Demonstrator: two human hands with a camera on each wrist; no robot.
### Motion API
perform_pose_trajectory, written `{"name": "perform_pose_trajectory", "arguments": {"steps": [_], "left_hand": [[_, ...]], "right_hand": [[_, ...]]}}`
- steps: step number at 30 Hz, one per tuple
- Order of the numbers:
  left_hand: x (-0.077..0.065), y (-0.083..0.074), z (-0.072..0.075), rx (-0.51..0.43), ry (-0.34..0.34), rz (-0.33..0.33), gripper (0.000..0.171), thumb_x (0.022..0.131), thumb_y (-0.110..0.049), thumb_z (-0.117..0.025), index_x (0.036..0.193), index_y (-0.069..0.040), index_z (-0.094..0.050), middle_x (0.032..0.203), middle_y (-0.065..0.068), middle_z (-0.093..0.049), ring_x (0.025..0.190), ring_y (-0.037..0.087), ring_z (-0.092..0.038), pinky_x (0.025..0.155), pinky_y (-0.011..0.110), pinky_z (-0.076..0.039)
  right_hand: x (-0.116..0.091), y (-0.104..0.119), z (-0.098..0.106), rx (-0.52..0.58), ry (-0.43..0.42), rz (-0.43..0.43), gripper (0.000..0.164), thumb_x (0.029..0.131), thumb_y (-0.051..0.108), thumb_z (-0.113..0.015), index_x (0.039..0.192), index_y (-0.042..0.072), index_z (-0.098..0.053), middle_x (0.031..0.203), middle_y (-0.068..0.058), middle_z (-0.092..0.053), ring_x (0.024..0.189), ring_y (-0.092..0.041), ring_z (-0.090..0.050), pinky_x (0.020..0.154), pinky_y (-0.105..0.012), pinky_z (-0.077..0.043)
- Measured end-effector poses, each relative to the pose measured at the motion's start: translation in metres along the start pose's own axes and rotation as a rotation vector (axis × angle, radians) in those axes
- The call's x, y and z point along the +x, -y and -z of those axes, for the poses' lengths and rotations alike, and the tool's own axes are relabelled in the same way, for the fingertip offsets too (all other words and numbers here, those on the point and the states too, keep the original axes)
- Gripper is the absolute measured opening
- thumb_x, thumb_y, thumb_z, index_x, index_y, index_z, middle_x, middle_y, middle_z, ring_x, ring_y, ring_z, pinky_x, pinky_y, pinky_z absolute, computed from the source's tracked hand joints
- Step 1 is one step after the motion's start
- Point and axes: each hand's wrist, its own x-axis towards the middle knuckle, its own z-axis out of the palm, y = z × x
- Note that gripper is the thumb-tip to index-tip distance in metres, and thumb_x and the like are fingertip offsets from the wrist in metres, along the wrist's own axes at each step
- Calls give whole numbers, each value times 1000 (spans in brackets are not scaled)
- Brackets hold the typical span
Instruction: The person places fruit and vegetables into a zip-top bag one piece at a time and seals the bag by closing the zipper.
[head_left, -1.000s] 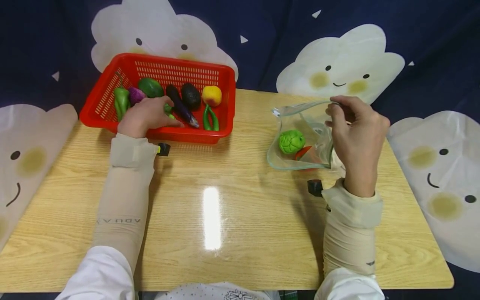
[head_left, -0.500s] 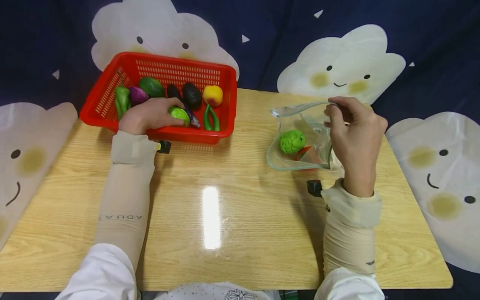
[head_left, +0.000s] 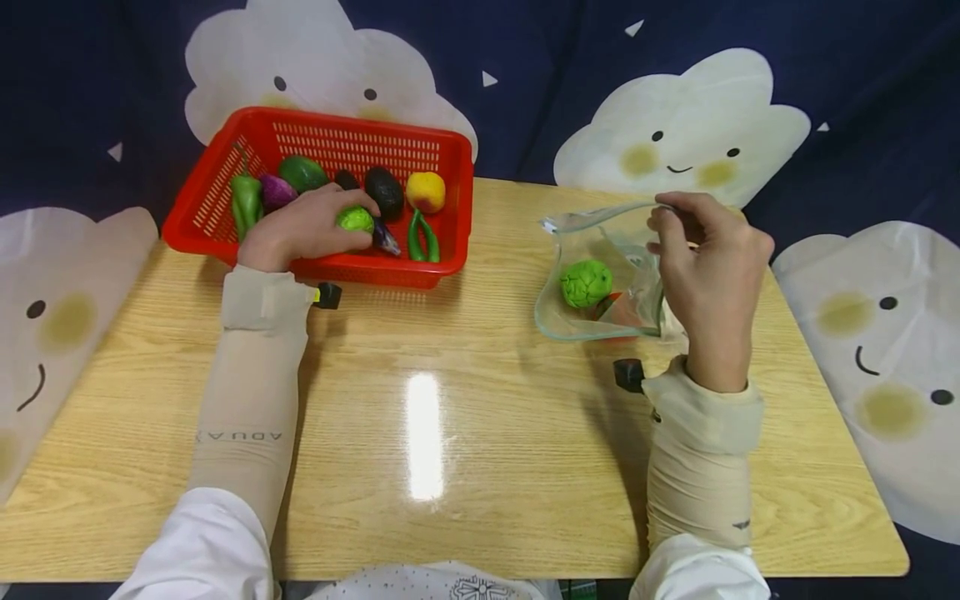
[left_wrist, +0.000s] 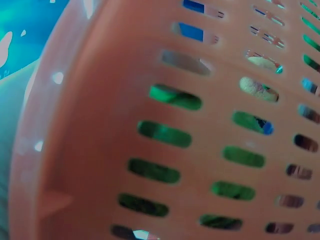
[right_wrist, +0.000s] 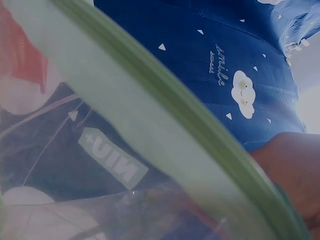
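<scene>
The person's left grip (head_left: 311,223) is holding a bright green vegetable (head_left: 354,220) inside the red basket (head_left: 452,250), near the eggplant (head_left: 386,240) — the right grip (head_left: 712,258) is pinching the rim of a clear bag (head_left: 600,216), which is resting on the wooden surface (head_left: 495,417) and holding a rounded green piece (head_left: 587,283)

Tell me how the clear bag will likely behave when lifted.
The clear bag will probably flop and fold, as its see-through walls look thin and creased. Its mouth may sag away from the right hand, which pinches it at one place. The round green vegetable inside looks apt to roll if the bag tips.
</scene>
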Motion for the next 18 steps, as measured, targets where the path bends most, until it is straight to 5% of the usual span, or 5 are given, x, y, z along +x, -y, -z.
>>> {"name": "perform_pose_trajectory", "arguments": {"steps": [10,18], "left_hand": [[1,-5,-1,-65,-184,8,44,82,-39,-57,120,-19,-52,123,13,-43,104,30,-39,83,53,-40],[0,-16,0,-78,-274,14,41,82,-38,-56,119,-22,-52,124,13,-41,102,29,-40,78,48,-39]], "right_hand": [[0,0,1,-3,-3,6,24,90,22,-49,95,17,-72,79,-3,-70,64,11,-58,59,-11,-48],[1,0,3,-4,-9,11,24,90,21,-50,95,15,-73,79,-4,-70,65,-7,-65,58,-10,-47]]}}
